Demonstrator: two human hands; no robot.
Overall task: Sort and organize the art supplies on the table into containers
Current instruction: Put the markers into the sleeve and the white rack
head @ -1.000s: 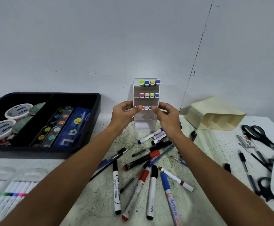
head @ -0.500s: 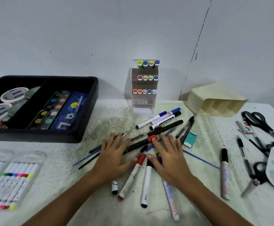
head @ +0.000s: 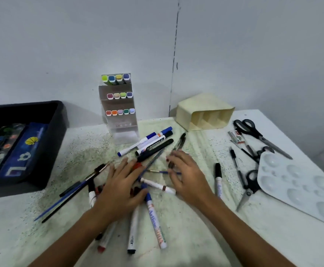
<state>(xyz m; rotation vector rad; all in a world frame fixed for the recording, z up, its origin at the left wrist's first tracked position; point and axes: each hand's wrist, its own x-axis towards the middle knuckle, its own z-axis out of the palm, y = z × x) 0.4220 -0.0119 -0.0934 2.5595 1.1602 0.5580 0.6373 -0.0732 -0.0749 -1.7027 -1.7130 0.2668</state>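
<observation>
Both of my hands lie palm down and spread flat on the loose pile of markers and pens (head: pixel 149 170) in the middle of the table (head: pixel 195 237), gripping nothing. My left hand (head: pixel 118 189) covers the near-left part of the pile, fingers fanned over a red-capped marker (head: pixel 137 166), with a blue marker (head: pixel 155 218) and a black-tipped white one (head: pixel 133 232) poking out from under my palm toward the near edge. My right hand (head: pixel 188 180) rests just beside it, fingers apart, on a thin blue pen (head: pixel 163 172) and a white marker with a brown band (head: pixel 157 185). A black-capped marker (head: pixel 218 180) lies alone just right of my right wrist.

Toward the back edge, near the wall, the clear tiered marker stand (head: pixel 119 110) sits upright with three rows of coloured caps showing. Right of it, a cream organizer (head: pixel 205 112) lies tipped on its side, its compartments facing me. Between the stand and my hands, several blue and black markers (head: pixel 147 141) lie side by side at a slant.

At the left edge sits the black tray (head: pixel 55 132), holding paint palettes and a blue case (head: pixel 20 151). Along the right edge lie scissors (head: pixel 259 136), more pens and a white mixing palette (head: pixel 299 185).
</observation>
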